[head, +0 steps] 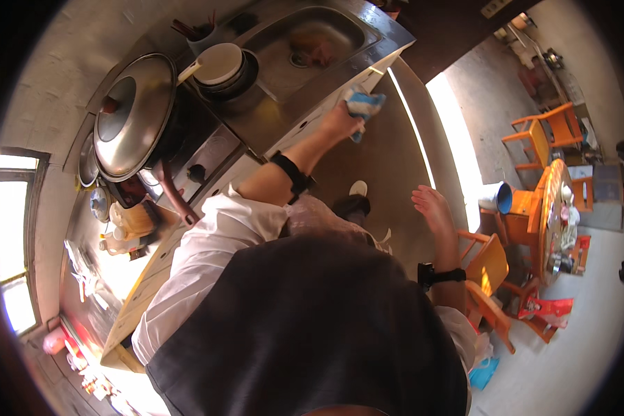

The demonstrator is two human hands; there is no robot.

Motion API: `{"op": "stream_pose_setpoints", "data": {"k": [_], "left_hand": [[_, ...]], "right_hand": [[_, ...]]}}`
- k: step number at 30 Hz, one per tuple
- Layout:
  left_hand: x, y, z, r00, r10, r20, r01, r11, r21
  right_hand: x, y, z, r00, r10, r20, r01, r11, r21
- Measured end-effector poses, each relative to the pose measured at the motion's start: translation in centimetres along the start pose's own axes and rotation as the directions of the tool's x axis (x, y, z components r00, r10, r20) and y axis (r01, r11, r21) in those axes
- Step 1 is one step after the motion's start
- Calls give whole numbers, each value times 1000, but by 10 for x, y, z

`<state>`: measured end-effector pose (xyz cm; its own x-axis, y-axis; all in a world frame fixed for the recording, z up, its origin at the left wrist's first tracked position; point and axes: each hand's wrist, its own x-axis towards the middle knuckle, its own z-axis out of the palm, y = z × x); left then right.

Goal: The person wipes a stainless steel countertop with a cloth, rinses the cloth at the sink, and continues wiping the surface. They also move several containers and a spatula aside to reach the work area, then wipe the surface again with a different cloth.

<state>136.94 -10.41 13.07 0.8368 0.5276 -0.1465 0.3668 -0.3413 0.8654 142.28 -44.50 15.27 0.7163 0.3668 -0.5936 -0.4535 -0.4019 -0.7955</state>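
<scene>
My left hand point(339, 124) grips a crumpled blue-and-white cloth point(363, 104) beside the front edge of the steel sink counter point(296, 106). The cloth hangs in the air past the counter edge, with part of it showing below my fingers. My right hand point(432, 209) is raised over the floor on the right and holds nothing; its fingers are extended. Both wrists or forearms wear black straps. Inside the steel sink point(270, 57) lies something reddish-brown near the drain, too unclear to name.
A lidded wok point(135, 119) sits on the stove, its handle point(174, 195) jutting past the counter front. Next to the sink stand stacked pans point(219, 65). To the right are a doorway threshold point(455, 140), wooden chairs point(486, 262), a round table point(551, 234) and a bucket point(495, 197).
</scene>
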Motion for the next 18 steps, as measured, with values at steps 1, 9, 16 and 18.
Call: {"op": "stream_pose_setpoints", "data": {"k": [1, 9, 16, 18], "left_hand": [[20, -7, -11, 997, -11, -72, 13, 999, 32], [109, -29, -82, 896, -331, -295, 365, 929, 67], [142, -41, -84, 762, -555, -333, 518, 831, -202], [156, -53, -72, 647, -532, -546, 632, 775, -6]], "right_hand": [[21, -6, -11, 1000, -12, 18, 12, 1000, 5], [203, -113, -84, 972, -12, 233, 24, 999, -48], [320, -215, -41, 919, -29, 393, 127, 965, -228], [349, -239, -11, 889, -31, 457, 166, 952, -258]]}}
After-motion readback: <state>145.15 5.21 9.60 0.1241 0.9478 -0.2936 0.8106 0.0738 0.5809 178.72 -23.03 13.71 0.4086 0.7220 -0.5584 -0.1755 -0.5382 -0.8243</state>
